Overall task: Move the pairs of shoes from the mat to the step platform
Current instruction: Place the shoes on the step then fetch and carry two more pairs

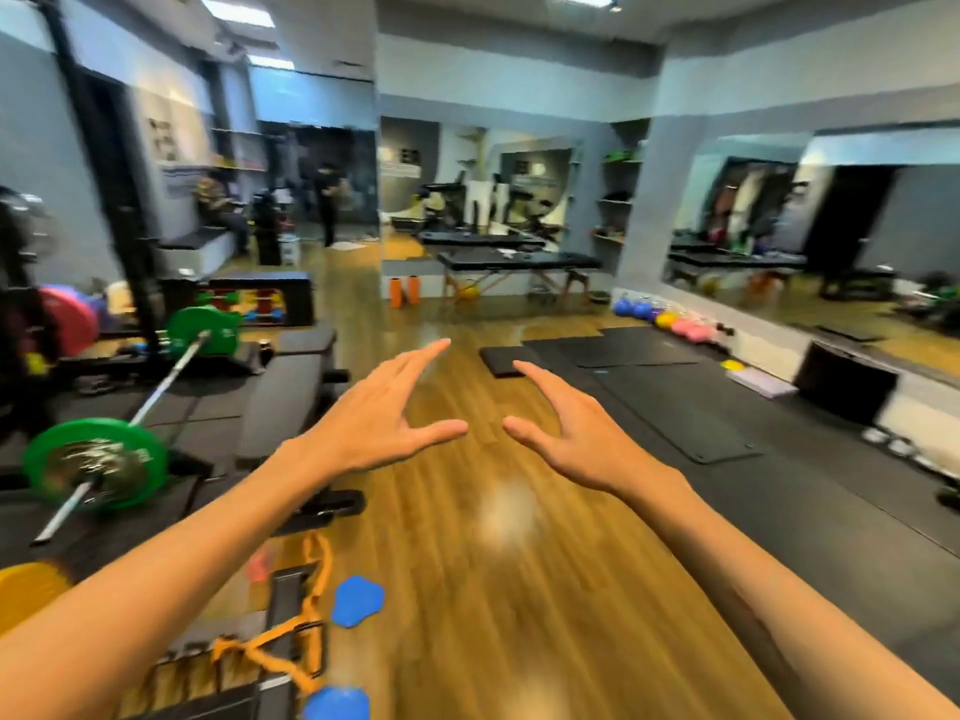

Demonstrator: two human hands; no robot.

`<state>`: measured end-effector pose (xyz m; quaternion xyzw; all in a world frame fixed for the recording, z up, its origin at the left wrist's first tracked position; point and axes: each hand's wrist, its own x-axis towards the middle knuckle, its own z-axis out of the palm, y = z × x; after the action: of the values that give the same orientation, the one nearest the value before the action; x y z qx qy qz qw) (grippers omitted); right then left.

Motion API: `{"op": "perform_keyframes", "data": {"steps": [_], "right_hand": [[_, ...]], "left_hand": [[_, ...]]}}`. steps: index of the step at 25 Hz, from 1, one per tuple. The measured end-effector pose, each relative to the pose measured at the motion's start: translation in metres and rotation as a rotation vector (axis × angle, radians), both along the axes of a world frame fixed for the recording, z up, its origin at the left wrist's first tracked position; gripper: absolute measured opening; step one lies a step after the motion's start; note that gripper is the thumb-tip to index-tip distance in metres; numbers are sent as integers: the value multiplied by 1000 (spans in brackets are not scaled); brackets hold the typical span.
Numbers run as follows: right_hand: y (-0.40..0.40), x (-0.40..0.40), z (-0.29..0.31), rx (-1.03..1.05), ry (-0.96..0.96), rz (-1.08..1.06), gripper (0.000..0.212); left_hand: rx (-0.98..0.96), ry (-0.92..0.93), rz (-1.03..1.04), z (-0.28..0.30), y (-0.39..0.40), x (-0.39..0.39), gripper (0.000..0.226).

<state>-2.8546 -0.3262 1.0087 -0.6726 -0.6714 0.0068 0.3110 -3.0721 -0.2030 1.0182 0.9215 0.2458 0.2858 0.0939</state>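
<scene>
My left hand (379,413) and my right hand (576,433) are stretched out in front of me over the wooden floor, fingers spread, palms facing each other, holding nothing. Black mats (675,402) lie on the floor ahead to the right. No shoes can be made out on the mats; the picture is blurred by motion. I cannot tell which object is the step platform; a low black box (844,387) stands by the mirrored right wall.
A barbell with green plates (98,467) lies on a rack at left beside a black bench (291,402). Orange straps (291,631) and blue pads (358,600) lie at lower left. Coloured kettlebells (670,322) line the right wall. Massage tables (519,262) stand far ahead.
</scene>
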Motion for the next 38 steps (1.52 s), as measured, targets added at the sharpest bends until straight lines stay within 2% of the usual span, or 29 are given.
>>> {"op": "perform_keyframes", "data": {"steps": [6,10,15,20,26,30,38], "right_hand": [[-80,156,-17,-46,33,-318,80],[-111,234,-26,-65,41,-489,87],[-104,333,-32,-73,48,-662,88],[-63,432,-28,-108,56,-795,91],[-59,562,-59,-146,101,-908,83],[-78,681,-92,-166,120,-960,81],[-107,931,-92,-226,135,-971,78]], "left_hand": [[-46,15,-324,-3,-18,215,97],[-76,11,-503,-12,-30,324,94],[-80,21,-666,-8,-2,451,91],[-123,34,-796,-1,37,574,89],[-223,80,-887,-39,59,722,88],[-208,156,-893,-64,48,844,88],[-168,211,-863,-55,27,1079,87]]}}
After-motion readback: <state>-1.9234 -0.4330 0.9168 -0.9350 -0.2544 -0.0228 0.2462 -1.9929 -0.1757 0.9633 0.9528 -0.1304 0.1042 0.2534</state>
